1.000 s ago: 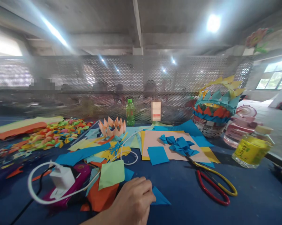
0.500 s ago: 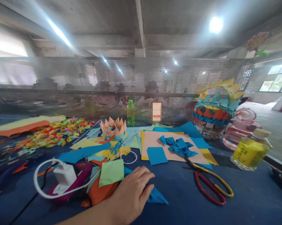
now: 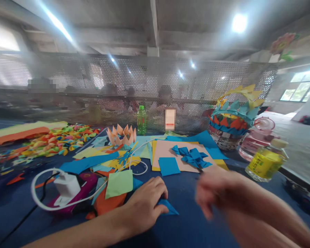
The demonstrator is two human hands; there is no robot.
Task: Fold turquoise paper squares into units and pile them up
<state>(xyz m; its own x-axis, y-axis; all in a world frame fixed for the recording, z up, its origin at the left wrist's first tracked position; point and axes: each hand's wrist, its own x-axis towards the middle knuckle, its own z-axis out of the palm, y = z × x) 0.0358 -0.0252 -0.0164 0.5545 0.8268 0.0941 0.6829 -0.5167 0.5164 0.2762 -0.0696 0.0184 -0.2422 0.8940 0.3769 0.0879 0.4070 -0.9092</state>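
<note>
My left hand (image 3: 143, 205) lies on the blue table cover, its fingers curled down onto a folded blue paper triangle (image 3: 169, 207) and pinning it. My right hand (image 3: 214, 191) has come in from the right and hovers just right of the triangle; it is smeared by motion, so its fingers do not show clearly. Behind my hands lie a blue paper square (image 3: 168, 166) and several folded blue pieces (image 3: 192, 155) on a pink sheet (image 3: 167, 151). The scissors seen earlier are hidden behind my right hand.
A white charger and cable (image 3: 67, 186) sit on a magenta device at left, by green and orange paper scraps (image 3: 118, 184). A paper lotus (image 3: 121, 135), a green bottle (image 3: 141, 120), a paper basket (image 3: 231, 125), a pink jar (image 3: 258, 139) and a yellow bottle (image 3: 265, 161) stand behind. A perforated screen backs the table.
My right hand has swept into view from the right, covering the scissors. My left hand has stayed on the blue triangle, its fingers curling down on it.
</note>
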